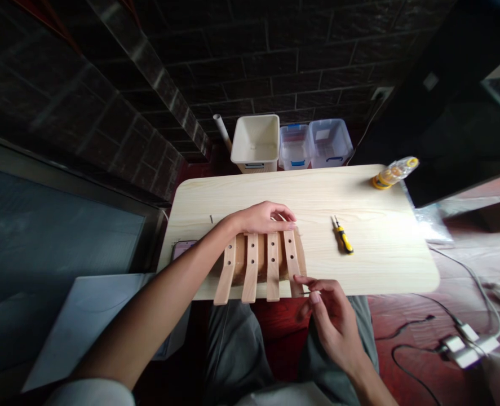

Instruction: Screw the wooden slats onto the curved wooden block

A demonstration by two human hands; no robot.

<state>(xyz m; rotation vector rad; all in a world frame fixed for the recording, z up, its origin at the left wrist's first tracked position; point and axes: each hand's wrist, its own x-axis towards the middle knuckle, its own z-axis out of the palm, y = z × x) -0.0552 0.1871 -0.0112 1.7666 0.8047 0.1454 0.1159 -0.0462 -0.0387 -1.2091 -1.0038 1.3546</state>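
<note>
In the head view we look down on a pale wood-grain surface point(376, 225) across the middle of the frame. At its near edge, in the centre, lie four pale wooden slats point(272, 270), side by side over a brown piece point(262, 256) with a rounded right edge. The slats' near ends jut past this piece, and each slat bears two dark round marks, which we cannot tell as holes or screw heads.

Our left grip point(262, 219) lies across the slats' far ends, fingers curled; we cannot tell whether it clasps anything. Our right grip point(336, 316), lower right of centre, pinches a slim dark piece point(304, 293) between thumb and fingertip, beside the near end of the rightmost slat; it is too small for us to name.

Right of centre we find a yellow-and-black screwdriver point(344, 241), well apart from the slats. A small dark pin-like piece point(211, 219) lies left of centre, and a phone point(184, 247) shows partly behind the left forearm. A clear container with a yellow base point(383, 180) is at the surface's upper right corner. Beyond the far edge, top centre, we see a cream bin point(256, 138) and two clear plastic boxes point(330, 141).
</note>
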